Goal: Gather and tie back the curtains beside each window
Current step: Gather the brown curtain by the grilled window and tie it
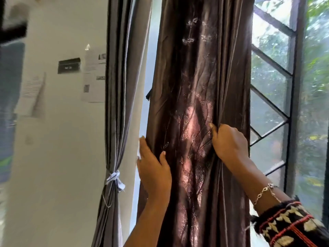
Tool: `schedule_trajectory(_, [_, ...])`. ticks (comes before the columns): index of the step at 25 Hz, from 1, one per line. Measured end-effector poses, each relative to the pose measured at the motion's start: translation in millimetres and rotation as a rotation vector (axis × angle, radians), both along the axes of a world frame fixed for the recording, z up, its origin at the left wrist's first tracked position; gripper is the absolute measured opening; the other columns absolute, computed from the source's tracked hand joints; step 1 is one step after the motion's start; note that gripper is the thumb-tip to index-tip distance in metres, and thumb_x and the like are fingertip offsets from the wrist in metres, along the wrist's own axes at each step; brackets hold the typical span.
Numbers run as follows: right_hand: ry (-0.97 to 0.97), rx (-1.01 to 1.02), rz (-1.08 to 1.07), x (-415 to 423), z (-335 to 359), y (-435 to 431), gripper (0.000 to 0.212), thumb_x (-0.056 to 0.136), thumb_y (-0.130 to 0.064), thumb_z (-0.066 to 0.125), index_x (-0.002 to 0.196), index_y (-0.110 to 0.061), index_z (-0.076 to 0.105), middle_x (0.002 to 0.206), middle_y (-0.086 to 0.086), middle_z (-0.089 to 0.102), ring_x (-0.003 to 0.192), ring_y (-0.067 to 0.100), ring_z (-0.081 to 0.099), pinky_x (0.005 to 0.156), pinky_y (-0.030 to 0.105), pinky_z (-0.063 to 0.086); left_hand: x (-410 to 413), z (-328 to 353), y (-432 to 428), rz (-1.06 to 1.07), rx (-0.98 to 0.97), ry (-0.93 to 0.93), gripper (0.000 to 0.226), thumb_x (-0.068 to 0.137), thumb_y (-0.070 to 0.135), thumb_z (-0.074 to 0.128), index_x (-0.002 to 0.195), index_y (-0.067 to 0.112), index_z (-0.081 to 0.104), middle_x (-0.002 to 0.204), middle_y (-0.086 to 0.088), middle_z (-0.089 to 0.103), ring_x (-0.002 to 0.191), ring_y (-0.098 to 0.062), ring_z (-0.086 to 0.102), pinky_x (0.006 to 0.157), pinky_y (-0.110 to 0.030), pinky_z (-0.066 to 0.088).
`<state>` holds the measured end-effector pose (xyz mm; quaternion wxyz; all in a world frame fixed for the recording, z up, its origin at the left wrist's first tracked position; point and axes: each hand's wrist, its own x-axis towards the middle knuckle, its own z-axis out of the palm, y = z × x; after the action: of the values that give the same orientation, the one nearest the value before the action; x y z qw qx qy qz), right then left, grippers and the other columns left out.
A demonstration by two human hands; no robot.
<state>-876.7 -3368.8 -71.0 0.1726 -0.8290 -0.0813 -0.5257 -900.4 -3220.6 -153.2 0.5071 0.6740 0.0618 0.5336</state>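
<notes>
Papers (92, 72) dot the wall at far left; next to them the grey curtain (115, 104) hangs already cinched by a pale cloth tie (114, 178); the brown curtain (195, 77) hangs bunched at the middle, in front of the window. The hands sit apart at its two edges: the left hand (154, 168) lies straight-fingered along the near edge, thumb on the front; the right hand (229, 145) has its fingers curled into a fold. The cloth looks soft, light and satin-slick, likely to slide loose; best clasped round the whole bundle at mid-height; the window grille (270, 68) shows at right.
</notes>
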Motion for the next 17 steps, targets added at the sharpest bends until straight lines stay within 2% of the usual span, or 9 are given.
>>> schedule_trajectory(2, [-0.004, 0.001, 0.024, -1.8, -0.1, 5.7, 0.045, 0.098, -0.039, 0.034, 0.061, -0.014, 0.040, 0.078, 0.019, 0.065, 0.071, 0.039, 0.060, 0.046, 0.029, 0.020, -1.9, -7.5, -7.7, -0.050, 0.090, 0.049, 0.061, 0.091, 0.001, 0.046, 0.144, 0.023, 0.027, 0.104, -0.016, 0.067, 0.085, -0.026, 0.062, 0.076, -0.028, 0.045])
schedule_trajectory(4, [-0.004, 0.006, 0.036, -2.2, 1.3, 11.5, 0.044, 0.098, -0.039, 0.034, 0.061, -0.014, 0.038, 0.079, 0.019, 0.064, 0.074, 0.041, 0.060, 0.049, 0.030, 0.022, -5.0, -12.9, -20.0, -0.085, 0.173, 0.049, 0.066, 0.089, -0.006, 0.043, 0.143, 0.029, 0.027, 0.089, -0.016, 0.068, 0.068, -0.018, 0.055, 0.069, -0.027, 0.047])
schedule_trajectory(5, [0.001, 0.009, 0.040, -2.0, 2.1, 14.1, 0.045, 0.098, -0.040, 0.034, 0.064, -0.012, 0.043, 0.081, 0.021, 0.064, 0.076, 0.041, 0.060, 0.052, 0.031, 0.025, -5.9, -14.3, -26.4, -0.105, 0.202, 0.043, 0.068, 0.089, -0.008, 0.043, 0.142, 0.030, 0.026, 0.093, -0.016, 0.069, 0.071, -0.019, 0.058, 0.073, -0.028, 0.048])
schedule_trajectory(7, [0.016, 0.018, 0.067, -2.5, 3.2, 19.6, 0.048, 0.097, -0.042, 0.032, 0.075, -0.006, 0.054, 0.085, 0.021, 0.066, 0.079, 0.041, 0.061, 0.057, 0.031, 0.030, -7.0, -15.2, -39.8, -0.144, 0.264, 0.011, 0.068, 0.088, -0.009, 0.044, 0.143, 0.025, 0.026, 0.116, -0.011, 0.066, 0.095, -0.020, 0.064, 0.089, -0.020, 0.043])
schedule_trajectory(9, [0.038, 0.034, 0.128, -4.5, 2.9, 24.0, 0.052, 0.096, -0.047, 0.029, 0.080, -0.005, 0.057, 0.086, 0.020, 0.066, 0.080, 0.040, 0.061, 0.059, 0.032, 0.033, -6.6, -16.5, -51.4, -0.216, 0.329, -0.030, 0.068, 0.089, -0.010, 0.043, 0.145, 0.022, 0.022, 0.133, -0.003, 0.056, 0.113, -0.015, 0.058, 0.100, -0.015, 0.038])
schedule_trajectory(11, [0.063, 0.048, 0.205, -8.4, 3.3, 27.2, 0.056, 0.092, -0.054, 0.023, 0.073, -0.010, 0.051, 0.083, 0.017, 0.066, 0.079, 0.038, 0.061, 0.059, 0.032, 0.035, -3.2, -17.6, -58.8, -0.249, 0.372, -0.023, 0.070, 0.089, -0.010, 0.038, 0.146, 0.023, 0.015, 0.136, -0.002, 0.053, 0.112, -0.015, 0.059, 0.095, -0.020, 0.045])
schedule_trajectory(14, [0.104, -0.002, 0.265, -13.6, 4.5, 31.3, 0.065, 0.077, -0.073, 0.014, 0.060, -0.016, 0.042, 0.064, 0.002, 0.058, 0.065, 0.028, 0.059, 0.055, 0.031, 0.040, 4.8, -19.4, -61.7, -0.206, 0.433, 0.044, 0.071, 0.088, -0.010, 0.036, 0.146, 0.022, 0.010, 0.129, -0.007, 0.058, 0.097, -0.021, 0.064, 0.079, -0.024, 0.050])
schedule_trajectory(15, [0.110, -0.024, 0.249, -12.8, 5.4, 31.7, 0.062, 0.078, -0.073, 0.018, 0.058, -0.019, 0.041, 0.059, -0.002, 0.053, 0.061, 0.023, 0.057, 0.053, 0.030, 0.039, 6.6, -19.6, -60.8, -0.204, 0.452, 0.039, 0.070, 0.088, -0.009, 0.036, 0.146, 0.021, 0.012, 0.129, -0.007, 0.058, 0.097, -0.021, 0.064, 0.080, -0.023, 0.049])
schedule_trajectory(17, [0.113, -0.028, 0.199, -7.7, 5.8, 31.1, 0.050, 0.090, -0.059, 0.031, 0.057, -0.022, 0.038, 0.055, -0.008, 0.045, 0.060, 0.021, 0.056, 0.049, 0.027, 0.034, 7.4, -20.3, -55.7, -0.258, 0.499, -0.038, 0.065, 0.089, -0.006, 0.039, 0.144, 0.019, 0.016, 0.139, -0.002, 0.050, 0.112, -0.018, 0.059, 0.093, -0.017, 0.044])
